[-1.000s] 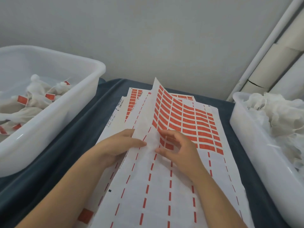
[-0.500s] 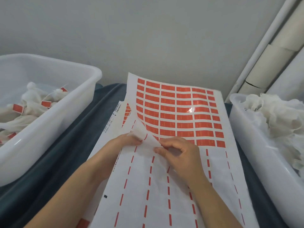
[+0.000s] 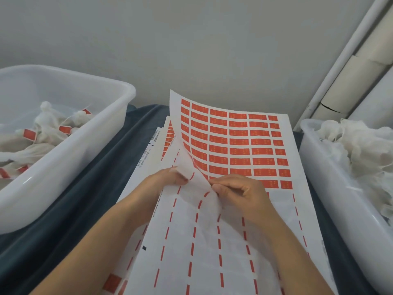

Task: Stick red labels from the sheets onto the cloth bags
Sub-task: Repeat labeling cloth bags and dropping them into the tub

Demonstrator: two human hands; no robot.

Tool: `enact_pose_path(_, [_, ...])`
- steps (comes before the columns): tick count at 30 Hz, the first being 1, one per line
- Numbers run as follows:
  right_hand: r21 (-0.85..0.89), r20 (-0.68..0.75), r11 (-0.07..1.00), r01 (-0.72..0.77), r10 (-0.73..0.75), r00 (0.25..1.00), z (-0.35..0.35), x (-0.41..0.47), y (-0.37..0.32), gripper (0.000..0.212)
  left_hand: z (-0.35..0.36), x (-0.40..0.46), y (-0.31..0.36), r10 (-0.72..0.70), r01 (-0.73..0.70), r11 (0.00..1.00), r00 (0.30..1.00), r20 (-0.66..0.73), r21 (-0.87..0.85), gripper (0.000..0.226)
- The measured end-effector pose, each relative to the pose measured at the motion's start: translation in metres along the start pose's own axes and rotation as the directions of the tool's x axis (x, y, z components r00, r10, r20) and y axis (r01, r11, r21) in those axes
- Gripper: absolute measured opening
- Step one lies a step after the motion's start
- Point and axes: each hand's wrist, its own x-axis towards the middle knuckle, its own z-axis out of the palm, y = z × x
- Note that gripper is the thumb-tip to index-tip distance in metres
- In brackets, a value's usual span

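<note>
On the blue cloth (image 3: 102,188), both hands' grips pinch the sheet (image 3: 234,241).

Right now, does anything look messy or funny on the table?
The top label sheet isn't flat: its left edge curls up and it buckles where the left hand and right hand pinch it. The sheets beneath are fanned out crookedly.

The print on the red labels (image 3: 238,141) is too blurred to read.
</note>
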Motion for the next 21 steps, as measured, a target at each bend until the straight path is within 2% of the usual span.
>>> enact_pose_path(1, [-0.01, -0.011, 1.0, 0.001, -0.001, 1.0, 0.0, 0.0, 0.0, 0.019, -0.003, -0.001, 0.003, -0.041, 0.045, 0.998, 0.996, 0.084, -0.039, 0.043])
enact_pose_path(2, [-0.029, -0.032, 1.0, 0.0, -0.001, 1.0, 0.0, 0.0, 0.001, 0.016, -0.002, 0.006, 0.005, -0.085, 0.08, 0.996, 0.98, 0.181, 0.035, 0.041])
enact_pose_path(4, [-0.069, -0.077, 0.998, -0.011, 0.006, 0.997, -0.001, 0.0, 0.003, 0.009, 0.005, 0.007, 0.016, -0.152, 0.151, 0.985, 0.988, 0.006, 0.089, 0.03])
enact_pose_path(6, [-0.119, -0.117, 0.993, -0.018, 0.003, 0.993, 0.0, 0.002, 0.005, 0.008, 0.003, 0.002, 0.017, -0.153, 0.154, 0.986, 0.988, -0.021, 0.07, 0.012])
enact_pose_path(7, [-0.125, -0.153, 0.992, -0.035, 0.015, 0.988, 0.001, 0.002, 0.005, 0.009, 0.002, 0.0, 0.017, -0.127, 0.128, 0.99, 0.992, -0.02, 0.059, 0.012])
enact_pose_path(9, [-0.036, -0.284, 0.993, -0.11, 0.095, 0.954, 0.002, 0.001, 0.005, 0.006, -0.001, -0.004, 0.015, -0.117, 0.118, 0.992, 0.993, -0.03, 0.035, 0.017])
enact_pose_path(12, [0.189, -0.461, 0.968, -0.167, 0.238, 0.855, -0.009, -0.001, 0.001, 0.028, -0.009, -0.008, 0.009, -0.149, 0.146, 0.988, 0.986, -0.069, -0.04, 0.022])
enact_pose_path(15, [0.254, -0.533, 0.962, -0.103, 0.228, 0.815, -0.026, -0.001, -0.014, 0.025, -0.009, -0.013, 0.005, -0.182, 0.173, 0.978, 0.98, -0.074, -0.113, 0.005])
enact_pose_path(16, [0.244, -0.541, 0.967, -0.073, 0.198, 0.817, -0.029, -0.003, -0.018, 0.023, -0.012, -0.013, 0.005, -0.179, 0.165, 0.975, 0.98, -0.087, -0.146, 0.007])
enact_pose_path(17, [0.229, -0.541, 0.972, -0.053, 0.173, 0.823, -0.03, -0.005, -0.025, 0.023, -0.015, -0.01, 0.003, -0.152, 0.134, 0.98, 0.981, -0.118, -0.148, 0.015])
enact_pose_path(19, [0.179, -0.514, 0.983, -0.032, 0.121, 0.849, -0.028, -0.011, -0.033, 0.023, -0.022, -0.005, 0.0, 0.015, -0.012, 1.0, 0.954, -0.3, 0.013, 0.023])
enact_pose_path(20, [0.165, -0.486, 0.986, -0.032, 0.109, 0.867, -0.027, -0.015, -0.035, 0.022, -0.026, -0.006, -0.001, 0.164, -0.113, 0.983, 0.894, -0.417, 0.146, 0.023])
enact_pose_path(21, [0.169, -0.455, 0.985, -0.043, 0.116, 0.883, -0.025, -0.018, -0.039, 0.02, -0.027, -0.007, 0.0, 0.326, -0.21, 0.938, 0.803, -0.499, 0.276, 0.024])
